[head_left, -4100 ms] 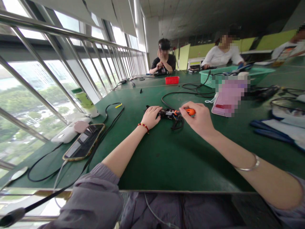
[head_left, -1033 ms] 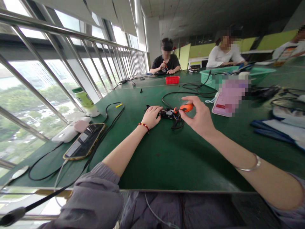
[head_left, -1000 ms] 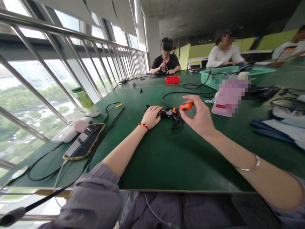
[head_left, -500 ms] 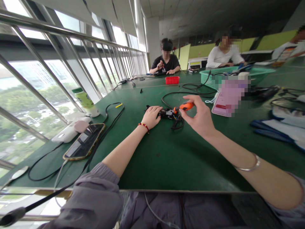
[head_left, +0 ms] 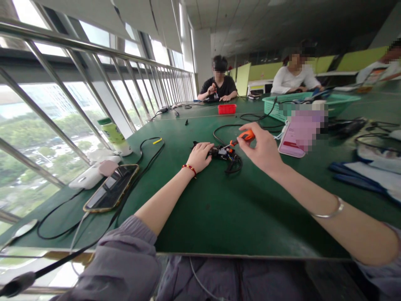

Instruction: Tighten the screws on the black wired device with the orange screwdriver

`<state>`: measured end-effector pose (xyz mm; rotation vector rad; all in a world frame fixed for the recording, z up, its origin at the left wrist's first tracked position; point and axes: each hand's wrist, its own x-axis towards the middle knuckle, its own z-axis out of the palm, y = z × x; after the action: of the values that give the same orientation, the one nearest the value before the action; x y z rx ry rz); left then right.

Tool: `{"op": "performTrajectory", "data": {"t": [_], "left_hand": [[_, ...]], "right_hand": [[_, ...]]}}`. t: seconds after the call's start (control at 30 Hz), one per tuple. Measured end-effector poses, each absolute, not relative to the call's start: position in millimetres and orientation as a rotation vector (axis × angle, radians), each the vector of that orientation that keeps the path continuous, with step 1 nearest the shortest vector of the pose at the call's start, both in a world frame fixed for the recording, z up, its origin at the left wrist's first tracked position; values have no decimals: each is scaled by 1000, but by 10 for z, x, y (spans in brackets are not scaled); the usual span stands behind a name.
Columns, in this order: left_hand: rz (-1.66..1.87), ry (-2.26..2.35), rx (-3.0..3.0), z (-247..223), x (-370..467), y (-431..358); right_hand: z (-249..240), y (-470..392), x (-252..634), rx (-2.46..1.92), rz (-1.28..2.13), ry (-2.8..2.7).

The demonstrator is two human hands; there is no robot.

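On the green table [head_left: 200, 209] lies a small black device [head_left: 223, 153] with wires and a loop of black cable at its right end. My left hand [head_left: 200, 157] is wrapped over the device's left part and holds it against the tabletop. Pinched between the thumb and fingers of my right hand [head_left: 261, 146] is an orange and black screwdriver [head_left: 247, 134]. Its thin shaft points left and down to the top of the device. Whether the tip sits in a screw is too small to tell.
A phone [head_left: 111, 188], a green cup [head_left: 115, 137] and cables lie at the left by the railing. Farther back are a red basket [head_left: 227, 109] and a green basket [head_left: 341, 104]. A pink phone [head_left: 300, 131] stands right of my right hand. Several people sit beyond.
The screwdriver handle has tilted, and its shaft shows more between handle and device. My right fingers have shifted slightly on the handle. My left hand stays on the device.
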<state>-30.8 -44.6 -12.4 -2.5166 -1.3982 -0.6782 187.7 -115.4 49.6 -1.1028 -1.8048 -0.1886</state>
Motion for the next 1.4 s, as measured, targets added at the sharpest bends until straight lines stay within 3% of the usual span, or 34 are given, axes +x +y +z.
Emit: {"op": "performTrajectory", "data": {"t": [0.3, 0.7, 0.9, 1.13, 1.4], "left_hand": [[-700, -1408, -2509, -108, -291, -455], [-603, -1387, -2390, -55, -275, -463], [-606, -1340, -2518, -73, -300, -446], [-420, -1448, -2471, 12, -314, -516], [-252, -1692, -2468, 204, -337, -606]], "right_hand": [[1025, -897, 1876, -1258, -156, -2062], [1482, -885, 1985, -1456, 444, -2453], [1520, -908, 2088, -1345, 129, -2530], [1509, -954, 2032, -1548, 502, -2552], [1507, -936, 2055, -1312, 229, -2660]]}}
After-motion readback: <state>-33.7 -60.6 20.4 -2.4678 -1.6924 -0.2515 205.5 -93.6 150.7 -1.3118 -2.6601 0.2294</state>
